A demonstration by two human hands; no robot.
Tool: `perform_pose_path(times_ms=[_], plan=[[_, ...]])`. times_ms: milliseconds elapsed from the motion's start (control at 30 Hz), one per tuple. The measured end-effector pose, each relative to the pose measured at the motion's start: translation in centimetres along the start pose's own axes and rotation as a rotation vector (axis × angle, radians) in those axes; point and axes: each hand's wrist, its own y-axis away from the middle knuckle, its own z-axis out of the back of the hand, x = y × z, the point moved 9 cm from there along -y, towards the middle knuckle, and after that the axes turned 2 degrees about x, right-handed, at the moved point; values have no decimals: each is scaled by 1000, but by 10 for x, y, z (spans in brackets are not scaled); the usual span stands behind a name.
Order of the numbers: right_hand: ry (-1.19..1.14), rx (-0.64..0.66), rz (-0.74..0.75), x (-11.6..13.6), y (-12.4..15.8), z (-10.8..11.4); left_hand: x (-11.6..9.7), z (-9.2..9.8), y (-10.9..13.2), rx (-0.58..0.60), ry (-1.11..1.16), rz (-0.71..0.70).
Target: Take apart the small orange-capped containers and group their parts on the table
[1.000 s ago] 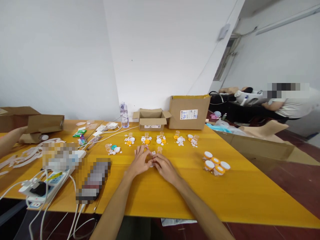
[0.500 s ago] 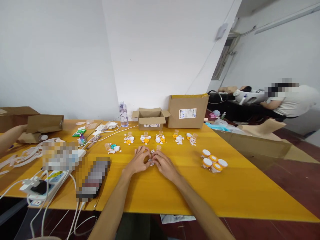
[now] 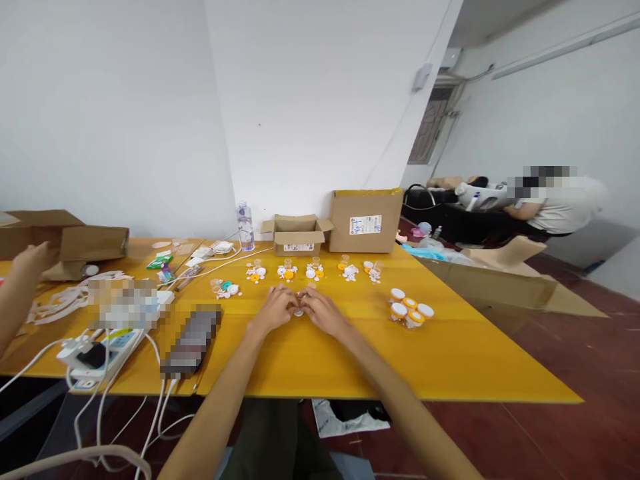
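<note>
Two bare hands in the head view, drawn together over the yellow table: left hand and right hand, fingers curled inward, fingertips meeting about a small whitish part. Could not tell how firmly either gripped it — or whether only one did. Kept it low, straight in front of the body, between the two hands.

Closed, since half a second earlier, the round gap between left thumb and forefinger, and brought the fingertips in tighter. Judged as closer fingertip handling, with no sign of letting go. Tipped the view further down too, bringing more of the dark trousers into sight.

Looked tiny, pale and round-edged, mostly covered by fingers; too small for finer detail.

Just beyond the right hand, saw a clear plastic cup. Farther back, saw clusters of orange rings, white discs and loose white bits; toward the left, a teal ring. To the right, saw five lidded tubs grouped close together — orange and white on top. At the left edge, a co-worker's hand, beside an open cardboard box.
</note>
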Motion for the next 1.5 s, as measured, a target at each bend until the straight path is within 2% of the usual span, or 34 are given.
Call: perform_pose_path(times_ms=[167, 233, 300, 533, 800, 1033, 1200, 1367, 1500], plan=[[63, 92, -2, 0, -11, -3, -7, 6, -3, 19, -94, -3], [93, 117, -5, 1, -15, -5, -10, 4, -6, 86, -166, 3], [126, 139, -15, 2, -19, -7, -11, 5, -8, 107, -217, 6], [193, 180, -52, 8, -25, -11, -6, 9, -9, 98, -251, 31], [53, 37, -81, 11, -17, -6, 5, 12, -2, 98, -190, 76], [-5, -142, -243, -15, -6, 10, 15, 15, 2, 23, -74, 108], [48, -164, -283, -27, 6, 9, 8, 20, 3, -29, -33, 74], [52, -223, -272, -24, 17, 10, 4, 24, -7, -90, -18, 80], [73, -201, -252, -16, 18, 10, 5, 15, -17, -99, -35, 107]])
